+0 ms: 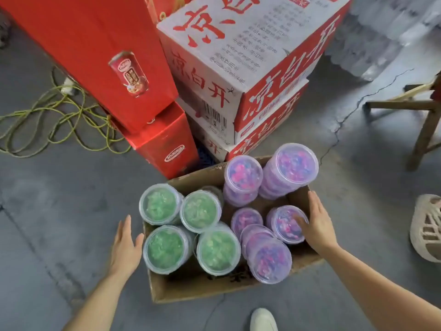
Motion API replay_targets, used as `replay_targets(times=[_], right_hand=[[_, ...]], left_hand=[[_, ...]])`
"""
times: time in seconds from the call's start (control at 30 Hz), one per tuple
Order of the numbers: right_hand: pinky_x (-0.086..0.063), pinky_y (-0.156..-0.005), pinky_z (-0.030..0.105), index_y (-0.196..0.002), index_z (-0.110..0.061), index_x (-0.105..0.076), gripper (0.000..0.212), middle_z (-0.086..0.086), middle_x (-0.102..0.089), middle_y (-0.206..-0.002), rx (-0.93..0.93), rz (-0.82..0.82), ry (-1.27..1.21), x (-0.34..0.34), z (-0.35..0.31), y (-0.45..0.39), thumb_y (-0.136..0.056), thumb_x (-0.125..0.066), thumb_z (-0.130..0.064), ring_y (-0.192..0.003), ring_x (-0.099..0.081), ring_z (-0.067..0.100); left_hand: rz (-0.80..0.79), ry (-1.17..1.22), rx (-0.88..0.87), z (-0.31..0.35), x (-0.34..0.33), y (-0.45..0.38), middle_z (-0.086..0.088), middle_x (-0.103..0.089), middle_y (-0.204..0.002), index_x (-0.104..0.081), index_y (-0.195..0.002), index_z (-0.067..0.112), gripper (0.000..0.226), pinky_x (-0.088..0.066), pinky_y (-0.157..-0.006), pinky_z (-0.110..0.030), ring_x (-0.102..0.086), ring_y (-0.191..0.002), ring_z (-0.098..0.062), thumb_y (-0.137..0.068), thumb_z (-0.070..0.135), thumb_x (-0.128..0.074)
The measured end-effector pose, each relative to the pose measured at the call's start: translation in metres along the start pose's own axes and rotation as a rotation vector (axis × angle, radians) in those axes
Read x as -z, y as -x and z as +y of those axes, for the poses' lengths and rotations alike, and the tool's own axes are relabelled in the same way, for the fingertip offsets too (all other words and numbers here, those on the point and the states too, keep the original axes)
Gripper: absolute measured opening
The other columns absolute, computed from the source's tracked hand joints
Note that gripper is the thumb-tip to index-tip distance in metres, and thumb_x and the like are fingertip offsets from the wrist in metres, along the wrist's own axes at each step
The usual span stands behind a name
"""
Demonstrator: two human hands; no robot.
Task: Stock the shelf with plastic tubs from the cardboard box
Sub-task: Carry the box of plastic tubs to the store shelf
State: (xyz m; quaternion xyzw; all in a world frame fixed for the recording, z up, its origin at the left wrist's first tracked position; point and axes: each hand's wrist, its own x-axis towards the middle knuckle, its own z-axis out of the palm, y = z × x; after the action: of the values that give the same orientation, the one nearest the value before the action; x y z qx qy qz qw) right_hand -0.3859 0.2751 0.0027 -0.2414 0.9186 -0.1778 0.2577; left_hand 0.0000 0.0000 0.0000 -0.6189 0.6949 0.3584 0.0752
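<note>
My left hand (125, 244) and right hand (316, 223) flank cardboard box (202, 286), fingers straight, gripping nothing; probably bracing to lift box of tubs (164, 249).

A cardboard box (202, 286) sits on the floor (59, 211), tubs (167, 249) standing inside in stacks. The left hand (125, 244) is just beside its left wall, the right hand (316, 223) at its right rim. Stacked cartons (238, 68) stand behind it, a cable (47, 120) lies far left, and a stool (420, 111) is far right.
</note>
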Motion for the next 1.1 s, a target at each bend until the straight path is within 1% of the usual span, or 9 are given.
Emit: replay_targets(times=[0.27, 0.57, 0.63, 0.7, 0.73, 0.83, 0.9, 1.0, 1.1], right_hand=[[-0.024, -0.119, 0.041, -0.153, -0.012, -0.024, 0.078, 0.007, -0.023, -0.160, 0.049, 0.078, 0.029, -0.014, 0.023, -0.039, -0.088, -0.067, -0.014, -0.147, -0.024, 0.024], [-0.041, -0.101, 0.037, -0.153, -0.042, -0.011, 0.088, -0.012, -0.015, -0.161, 0.079, 0.026, -0.014, -0.019, 0.051, -0.063, -0.090, -0.059, -0.004, -0.139, -0.038, 0.023], [-0.045, -0.095, 0.039, -0.151, -0.047, -0.008, 0.091, -0.013, -0.014, -0.161, 0.092, 0.024, 0.040, -0.018, 0.058, -0.063, -0.090, -0.058, -0.003, -0.135, -0.044, 0.026], [-0.046, -0.093, 0.041, -0.149, -0.052, -0.005, 0.094, -0.013, -0.017, -0.160, 0.100, 0.007, 0.064, -0.016, 0.063, -0.064, -0.089, -0.058, -0.002, -0.133, -0.045, 0.028], [-0.045, -0.093, 0.042, -0.148, -0.053, -0.005, 0.095, -0.013, -0.020, -0.160, 0.110, -0.004, 0.066, -0.016, 0.065, -0.064, -0.089, -0.058, -0.002, -0.133, -0.045, 0.029], [-0.043, -0.095, 0.042, -0.146, -0.058, -0.002, 0.099, -0.009, -0.031, -0.156, 0.128, -0.035, 0.036, -0.018, 0.069, -0.068, -0.089, -0.058, 0.000, -0.129, -0.049, 0.034], [-0.044, -0.093, 0.044, -0.145, -0.059, -0.001, 0.098, 0.006, -0.048, -0.147, 0.109, -0.048, 0.021, -0.021, 0.071, -0.069, -0.090, -0.057, -0.001, -0.117, -0.055, 0.041], [-0.044, -0.092, 0.046, -0.145, -0.059, -0.002, 0.094, 0.023, -0.060, -0.128, 0.076, -0.054, 0.005, -0.023, 0.072, -0.069, -0.093, -0.053, -0.002, -0.107, -0.057, 0.047], [-0.040, -0.101, 0.045, -0.142, -0.064, -0.004, 0.093, 0.013, -0.051, -0.143, 0.052, -0.056, -0.024, -0.022, 0.070, -0.069, -0.094, -0.050, 0.000, -0.120, -0.052, 0.043]], left_hand=[[-0.017, 0.047, 0.075, -0.006, -0.022, -0.018, -0.002, -0.027, -0.164, -0.006, -0.159, 0.040, 0.068, -0.034, -0.113, -0.055, -0.039, -0.141, -0.038, -0.104, 0.037, -0.046], [-0.058, 0.242, 0.026, -0.014, -0.032, -0.018, 0.020, -0.037, -0.151, -0.005, -0.141, 0.073, 0.086, -0.036, -0.113, -0.053, -0.046, -0.136, -0.019, -0.095, 0.031, -0.065], [-0.069, 0.298, 0.073, -0.017, -0.041, -0.017, 0.015, -0.045, -0.145, -0.019, -0.129, 0.083, 0.070, -0.038, -0.112, -0.054, -0.052, -0.132, -0.027, -0.099, 0.035, -0.060], [-0.032, 0.352, 0.208, -0.013, -0.050, -0.011, 0.004, -0.061, -0.128, -0.043, -0.100, 0.087, 0.019, -0.039, -0.110, -0.051, -0.058, -0.120, -0.027, -0.093, 0.070, -0.046], [-0.012, 0.401, 0.252, -0.011, -0.053, -0.009, 0.003, -0.061, -0.129, -0.043, -0.098, 0.088, 0.016, -0.036, -0.112, -0.051, -0.054, -0.125, -0.027, -0.084, 0.085, -0.036], [0.048, 0.481, 0.235, -0.014, -0.062, -0.007, -0.002, -0.048, -0.150, -0.023, -0.122, 0.087, 0.073, -0.029, -0.115, -0.061, -0.041, -0.140, -0.034, -0.053, 0.107, -0.033], [0.057, 0.487, 0.205, -0.014, -0.064, -0.007, 0.000, -0.049, -0.148, -0.016, -0.126, 0.086, 0.085, -0.033, -0.113, -0.060, -0.046, -0.135, -0.034, -0.046, 0.108, -0.035], [0.065, 0.403, 0.208, -0.015, -0.066, -0.009, -0.001, -0.059, -0.130, -0.010, -0.128, 0.086, 0.068, -0.041, -0.107, -0.056, -0.056, -0.122, -0.035, -0.067, 0.096, -0.038], [0.094, 0.425, 0.275, -0.014, -0.068, -0.017, 0.000, -0.064, -0.105, -0.028, -0.118, 0.088, 0.039, -0.044, -0.103, -0.049, -0.063, -0.101, -0.026, -0.081, 0.087, -0.039]])
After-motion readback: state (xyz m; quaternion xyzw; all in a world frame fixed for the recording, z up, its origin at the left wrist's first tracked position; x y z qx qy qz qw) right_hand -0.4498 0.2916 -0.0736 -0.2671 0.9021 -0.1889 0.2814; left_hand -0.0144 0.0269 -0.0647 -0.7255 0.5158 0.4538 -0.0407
